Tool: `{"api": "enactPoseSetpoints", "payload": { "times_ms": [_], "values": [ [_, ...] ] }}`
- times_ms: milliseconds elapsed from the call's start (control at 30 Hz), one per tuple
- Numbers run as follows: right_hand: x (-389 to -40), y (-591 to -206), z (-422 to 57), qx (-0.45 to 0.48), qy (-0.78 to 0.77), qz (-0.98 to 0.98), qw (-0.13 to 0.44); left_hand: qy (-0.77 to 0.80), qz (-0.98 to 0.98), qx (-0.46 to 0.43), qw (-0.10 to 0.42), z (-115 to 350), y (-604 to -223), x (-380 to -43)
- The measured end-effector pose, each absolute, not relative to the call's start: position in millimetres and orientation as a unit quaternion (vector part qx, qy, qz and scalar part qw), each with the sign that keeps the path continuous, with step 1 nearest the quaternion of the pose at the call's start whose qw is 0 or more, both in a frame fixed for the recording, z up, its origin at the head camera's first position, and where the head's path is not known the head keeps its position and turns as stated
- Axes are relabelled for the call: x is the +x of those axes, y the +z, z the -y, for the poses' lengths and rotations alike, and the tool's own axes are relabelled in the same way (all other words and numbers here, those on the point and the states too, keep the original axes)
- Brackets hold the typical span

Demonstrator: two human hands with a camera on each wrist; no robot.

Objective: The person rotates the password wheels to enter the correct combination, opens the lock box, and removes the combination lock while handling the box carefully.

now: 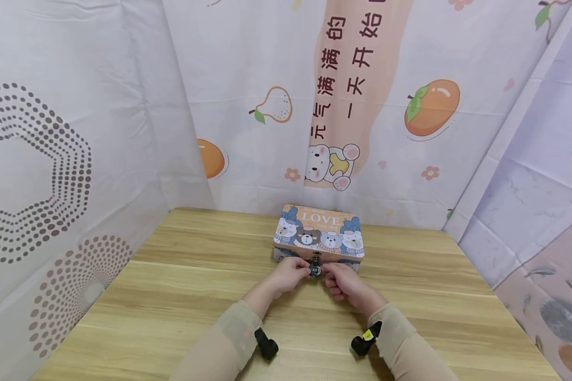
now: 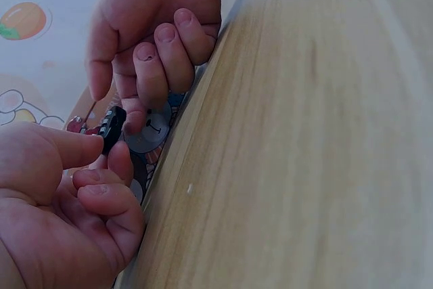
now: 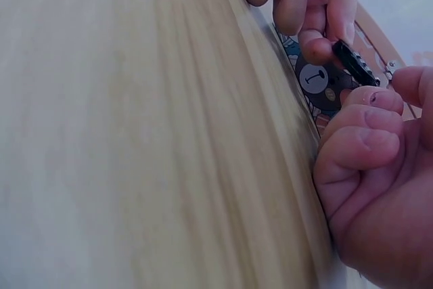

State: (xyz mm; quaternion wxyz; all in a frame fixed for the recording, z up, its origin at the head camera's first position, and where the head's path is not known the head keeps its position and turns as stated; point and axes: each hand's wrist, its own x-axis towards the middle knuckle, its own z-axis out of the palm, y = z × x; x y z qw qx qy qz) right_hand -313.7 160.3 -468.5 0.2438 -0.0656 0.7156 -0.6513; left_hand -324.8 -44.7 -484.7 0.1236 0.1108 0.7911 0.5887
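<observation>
A small black combination padlock (image 1: 315, 270) hangs at the metal clasp (image 1: 316, 256) on the front of a printed box (image 1: 319, 233). My left hand (image 1: 289, 275) pinches the padlock between thumb and index finger, as the left wrist view also shows. From the other side my right hand (image 1: 345, 283) comes up to it, thumb and index finger parted and their tips right by the padlock (image 3: 356, 64). The other fingers of the right hand are bent toward the palm. The box lid is down, with bears and the word LOVE on it.
The box stands near the back edge of a wood-grain table (image 1: 209, 296). A printed curtain (image 1: 248, 63) hangs behind it, with more patterned cloth at both sides. Each sleeve carries a black wrist camera, the left camera (image 1: 266, 345) and the right camera (image 1: 364, 341).
</observation>
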Motion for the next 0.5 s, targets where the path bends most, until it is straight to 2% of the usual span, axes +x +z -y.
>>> {"api": "enactPoseSetpoints", "payload": {
  "times_ms": [500],
  "values": [
    [-315.6,-470.6,-168.9,-0.082,-0.637,-0.725,0.250,0.593,-0.788,0.107,0.128,44.8,-481.7,-322.4]
  ]
}}
